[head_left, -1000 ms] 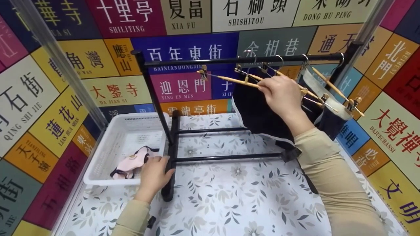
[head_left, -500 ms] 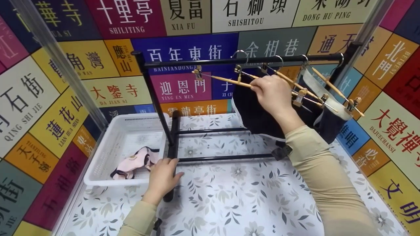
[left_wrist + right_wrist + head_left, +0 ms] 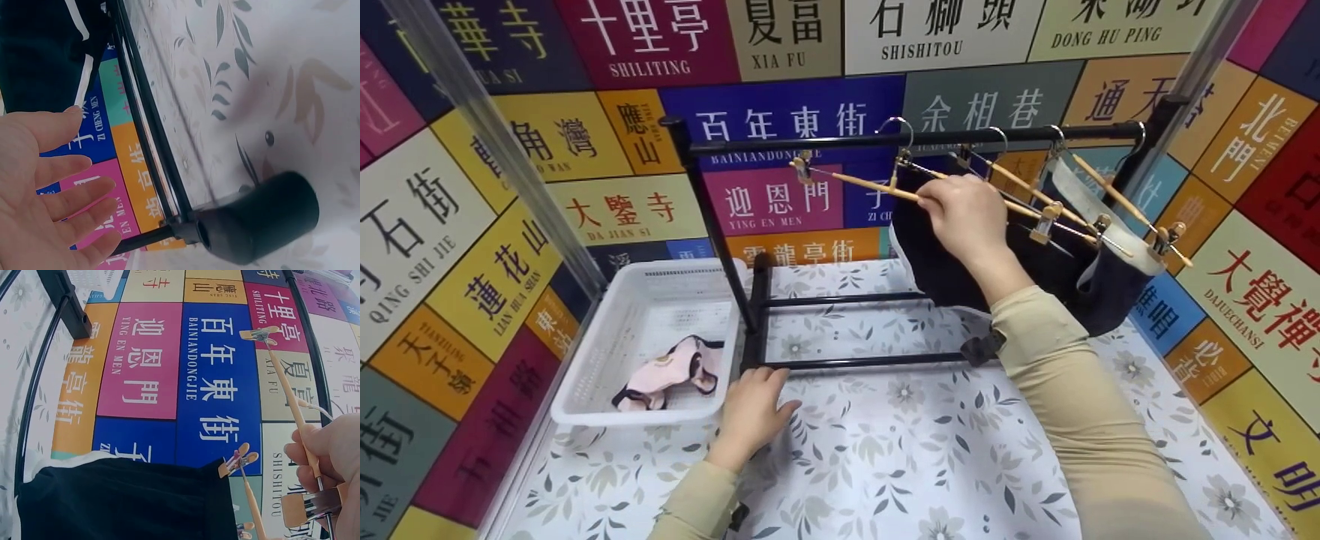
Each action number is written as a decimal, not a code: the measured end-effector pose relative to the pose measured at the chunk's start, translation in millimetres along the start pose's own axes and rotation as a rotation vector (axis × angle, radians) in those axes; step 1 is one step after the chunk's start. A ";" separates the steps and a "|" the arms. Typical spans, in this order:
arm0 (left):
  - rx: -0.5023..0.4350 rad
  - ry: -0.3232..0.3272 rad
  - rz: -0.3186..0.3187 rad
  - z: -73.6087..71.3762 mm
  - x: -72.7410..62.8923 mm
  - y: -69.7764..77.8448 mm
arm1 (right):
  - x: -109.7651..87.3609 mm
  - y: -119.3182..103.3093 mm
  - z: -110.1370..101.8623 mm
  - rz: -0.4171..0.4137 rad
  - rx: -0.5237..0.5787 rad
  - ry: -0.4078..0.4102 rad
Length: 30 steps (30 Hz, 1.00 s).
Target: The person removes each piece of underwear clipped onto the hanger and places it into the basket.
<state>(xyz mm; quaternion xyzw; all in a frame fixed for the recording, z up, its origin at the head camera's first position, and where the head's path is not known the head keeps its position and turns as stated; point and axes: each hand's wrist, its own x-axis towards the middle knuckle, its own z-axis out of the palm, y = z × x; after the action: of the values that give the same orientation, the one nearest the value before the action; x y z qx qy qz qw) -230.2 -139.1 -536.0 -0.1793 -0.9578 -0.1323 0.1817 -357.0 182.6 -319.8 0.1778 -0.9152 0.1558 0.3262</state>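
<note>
My right hand [image 3: 971, 225] grips the wooden bar of a clip hanger [image 3: 874, 184], whose metal hook is over the black rail [image 3: 825, 140] of a clothes rack. In the right wrist view, my thumb and fingers curl round the bar [image 3: 292, 395], and its clips have no cloth in them. Behind it, a dark garment with white edging [image 3: 934, 259] hangs from another clip hanger. My left hand [image 3: 754, 412] is low by the rack's left foot, holding nothing. Its fingers [image 3: 84, 194] are spread and extended in the left wrist view.
A white plastic basket [image 3: 577, 367] stands left of the rack, with a pink garment with dark trim [image 3: 660, 373] inside. Farther right on the rail hang more clip hangers, one with a dark garment with a pale waistband [image 3: 1117, 281]. Patterned sign panels enclose the floral-covered table [image 3: 900, 450].
My right hand has slid the hanger leftward along the rail, away from the hung garments. My left hand has shifted right, away from the basket's edge.
</note>
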 end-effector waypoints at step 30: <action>-0.103 -0.051 0.004 36.2 5.8 42.2 | -7.8 -4.1 3.0 0.005 0.027 -0.084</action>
<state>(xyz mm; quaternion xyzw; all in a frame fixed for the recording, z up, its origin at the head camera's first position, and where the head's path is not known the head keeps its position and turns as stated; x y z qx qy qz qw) -229.6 -87.9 -558.3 -0.1936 -0.9536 -0.1765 0.1481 -351.2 179.6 -326.4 0.1864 -0.9264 0.1612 0.2846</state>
